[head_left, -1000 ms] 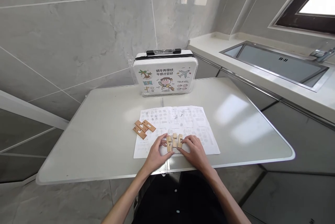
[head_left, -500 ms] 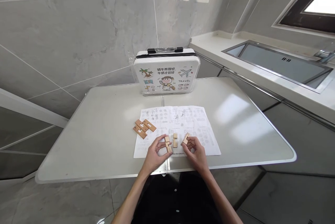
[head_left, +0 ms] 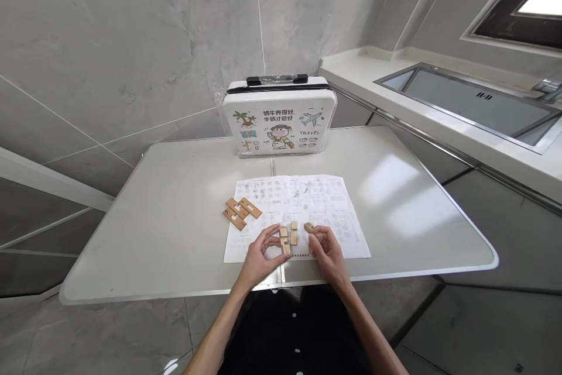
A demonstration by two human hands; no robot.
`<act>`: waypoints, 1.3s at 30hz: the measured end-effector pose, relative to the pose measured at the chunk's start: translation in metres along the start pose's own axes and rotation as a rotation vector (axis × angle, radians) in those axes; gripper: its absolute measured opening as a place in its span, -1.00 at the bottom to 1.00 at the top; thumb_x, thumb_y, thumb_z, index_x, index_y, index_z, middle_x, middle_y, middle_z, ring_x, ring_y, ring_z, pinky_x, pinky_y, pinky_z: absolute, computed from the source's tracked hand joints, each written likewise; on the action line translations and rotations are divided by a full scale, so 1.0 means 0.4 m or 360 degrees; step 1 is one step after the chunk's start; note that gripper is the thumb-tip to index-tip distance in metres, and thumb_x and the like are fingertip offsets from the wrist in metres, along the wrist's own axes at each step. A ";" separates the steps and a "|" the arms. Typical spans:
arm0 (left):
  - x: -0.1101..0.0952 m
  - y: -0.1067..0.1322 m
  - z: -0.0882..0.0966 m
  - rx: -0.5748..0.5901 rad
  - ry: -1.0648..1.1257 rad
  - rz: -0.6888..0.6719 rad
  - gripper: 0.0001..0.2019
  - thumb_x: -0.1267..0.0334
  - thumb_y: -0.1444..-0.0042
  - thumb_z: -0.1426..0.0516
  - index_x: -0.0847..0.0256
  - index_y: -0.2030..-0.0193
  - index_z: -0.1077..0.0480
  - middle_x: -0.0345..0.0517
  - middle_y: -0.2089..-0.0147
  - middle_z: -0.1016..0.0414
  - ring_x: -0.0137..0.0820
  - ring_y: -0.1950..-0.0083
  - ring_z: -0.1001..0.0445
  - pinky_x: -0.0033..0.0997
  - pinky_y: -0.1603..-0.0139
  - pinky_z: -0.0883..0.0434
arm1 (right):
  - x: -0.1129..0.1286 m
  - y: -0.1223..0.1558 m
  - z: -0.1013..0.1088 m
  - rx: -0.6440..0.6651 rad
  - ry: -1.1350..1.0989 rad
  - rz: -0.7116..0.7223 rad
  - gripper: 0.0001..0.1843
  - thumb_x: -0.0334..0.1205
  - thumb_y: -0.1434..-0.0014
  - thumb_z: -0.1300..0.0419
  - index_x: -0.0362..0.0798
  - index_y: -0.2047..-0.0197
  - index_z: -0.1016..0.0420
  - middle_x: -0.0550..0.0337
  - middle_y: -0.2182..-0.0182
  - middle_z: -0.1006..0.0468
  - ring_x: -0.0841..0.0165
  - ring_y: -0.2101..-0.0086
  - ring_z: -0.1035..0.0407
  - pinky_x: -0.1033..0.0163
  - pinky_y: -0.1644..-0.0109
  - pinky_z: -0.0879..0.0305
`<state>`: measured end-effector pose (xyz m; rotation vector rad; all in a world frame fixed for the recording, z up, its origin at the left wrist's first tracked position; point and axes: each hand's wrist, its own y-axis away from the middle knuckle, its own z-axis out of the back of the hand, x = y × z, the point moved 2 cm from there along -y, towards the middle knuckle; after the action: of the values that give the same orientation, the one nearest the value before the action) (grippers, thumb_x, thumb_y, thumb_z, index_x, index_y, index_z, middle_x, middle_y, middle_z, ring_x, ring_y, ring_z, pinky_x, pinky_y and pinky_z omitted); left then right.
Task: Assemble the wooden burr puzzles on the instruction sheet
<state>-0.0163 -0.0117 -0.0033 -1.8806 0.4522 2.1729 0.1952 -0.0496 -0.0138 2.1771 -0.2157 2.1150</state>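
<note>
My left hand (head_left: 260, 257) pinches a notched wooden puzzle piece (head_left: 284, 238) just above the printed instruction sheet (head_left: 302, 199). My right hand (head_left: 327, 252) is closed on another small wooden piece (head_left: 309, 227), lifted a little off the paper. Between the two hands a third wooden piece (head_left: 294, 234) lies on the sheet. Left of the sheet, a cluster of flat notched wooden pieces (head_left: 240, 213) rests on the white table (head_left: 175, 234).
A white cartoon-printed case with a black handle (head_left: 278, 120) stands upright at the table's far edge against the tiled wall. A counter with a steel sink (head_left: 465, 106) runs along the right. The table's front edge (head_left: 395, 272) is close to my body.
Both hands lay over three pieces side by side on the sheet; now each hand has picked up one piece and they have drawn slightly apart, leaving the middle piece lying.
</note>
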 end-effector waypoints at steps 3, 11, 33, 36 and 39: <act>-0.002 -0.001 -0.001 0.0000 0.0005 0.0003 -0.25 0.14 -0.09 -0.44 0.03 -0.39 -0.29 0.09 -0.37 -0.42 -0.19 -0.16 -0.57 0.00 -0.31 -0.49 | -0.005 0.000 -0.003 -0.0003 -0.0057 -0.0029 -0.69 0.08 -0.43 -0.15 0.04 -0.03 -0.34 0.29 0.47 -0.42 0.36 0.51 -0.33 0.24 0.41 -0.34; -0.035 0.003 -0.006 0.0014 -0.0046 0.0054 -0.34 0.15 -0.13 -0.41 0.08 -0.34 -0.35 0.06 -0.25 -0.52 -0.20 -0.12 -0.58 0.02 -0.32 -0.46 | -0.020 0.002 0.011 0.0173 -0.0271 -0.0218 -0.61 0.15 -0.39 -0.20 0.00 -0.02 -0.42 0.25 0.38 -0.51 0.38 0.54 -0.42 0.23 0.43 -0.40; -0.033 0.001 -0.003 0.0007 -0.0157 0.0045 -0.30 0.14 -0.07 -0.44 0.06 -0.33 -0.35 0.03 -0.22 -0.57 -0.13 -0.21 -0.58 -0.03 -0.32 -0.46 | 0.016 0.013 -0.030 0.0353 0.0269 0.0158 -0.69 -0.01 -0.48 -0.09 0.00 -0.08 -0.50 0.13 0.30 -0.56 0.32 0.39 -0.43 0.25 0.32 -0.37; -0.034 0.000 -0.004 0.0034 -0.0117 0.0026 -0.31 0.14 -0.05 -0.45 0.04 -0.32 -0.36 0.03 -0.33 -0.49 -0.12 -0.33 -0.49 -0.05 -0.39 -0.41 | 0.017 0.018 -0.042 0.0353 0.0397 0.0242 -0.72 -0.07 -0.48 -0.10 0.01 -0.08 -0.53 0.11 0.26 -0.54 0.31 0.35 -0.42 0.26 0.33 -0.34; -0.037 0.000 -0.003 0.0039 -0.0065 0.0040 -0.31 0.15 -0.07 -0.44 0.05 -0.32 -0.35 0.04 -0.33 -0.48 -0.11 -0.36 -0.46 -0.03 -0.41 -0.39 | 0.014 0.025 -0.049 0.0330 0.0471 0.0287 -0.71 -0.12 -0.51 -0.05 0.03 -0.14 -0.51 0.08 0.20 -0.53 0.31 0.32 -0.41 0.25 0.29 -0.35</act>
<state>-0.0129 -0.0116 0.0111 -1.8239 0.4950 2.2074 0.1743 -0.0563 -0.0078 1.9727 -0.1806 2.6340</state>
